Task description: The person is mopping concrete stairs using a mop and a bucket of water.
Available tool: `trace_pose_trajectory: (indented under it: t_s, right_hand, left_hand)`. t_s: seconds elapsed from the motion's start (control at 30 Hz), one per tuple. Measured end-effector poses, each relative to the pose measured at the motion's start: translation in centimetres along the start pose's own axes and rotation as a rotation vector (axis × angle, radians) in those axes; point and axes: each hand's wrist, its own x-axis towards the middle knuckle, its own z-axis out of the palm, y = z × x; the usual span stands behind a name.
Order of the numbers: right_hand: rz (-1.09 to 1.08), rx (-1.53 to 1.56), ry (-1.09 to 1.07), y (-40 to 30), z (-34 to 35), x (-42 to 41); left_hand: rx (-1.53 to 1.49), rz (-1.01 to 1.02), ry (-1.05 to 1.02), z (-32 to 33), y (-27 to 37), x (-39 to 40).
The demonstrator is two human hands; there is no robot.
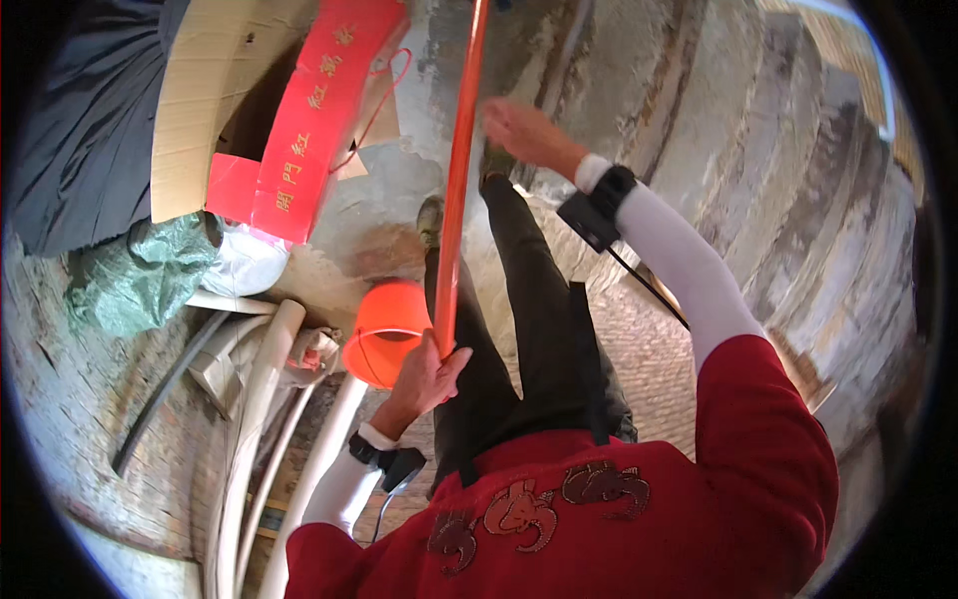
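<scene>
An orange-red pole [459, 165] runs lengthwise through the picture and leaves it at the top. My left hand [428, 378] grips its lower end, with the thumb showing beside the pole. Higher up, my right hand [528, 133] is beside the pole, blurred and apparently apart from it. Whether its fingers are spread or closed is unclear. Just past my left hand is an orange plastic bucket [385, 318], its rim facing towards me. Part of the bucket is hidden behind the pole and my left hand.
At upper left stands an open cardboard box [202, 112] with a red panel [310, 120] bearing gold writing. A green woven sack [142, 273], a white bag [247, 258] and several pale pipes [251, 427] lie at left. A rough, stained wall [778, 172] rises at right.
</scene>
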Motion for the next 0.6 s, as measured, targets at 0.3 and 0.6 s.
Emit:
trace_pose_trajectory:
  t_s: [0.3, 0.6]
  right_hand:
    - [0.524, 1.355, -0.306, -11.8, 6.0, -25.2]
    - [0.577, 1.923, -0.045, -9.8, 7.1, -33.1]
  left_hand:
    - [0.472, 0.696, -0.447, -1.8, 1.6, 0.2]
    - [0.344, 0.929, 0.332, 0.8, 12.8, 17.3]
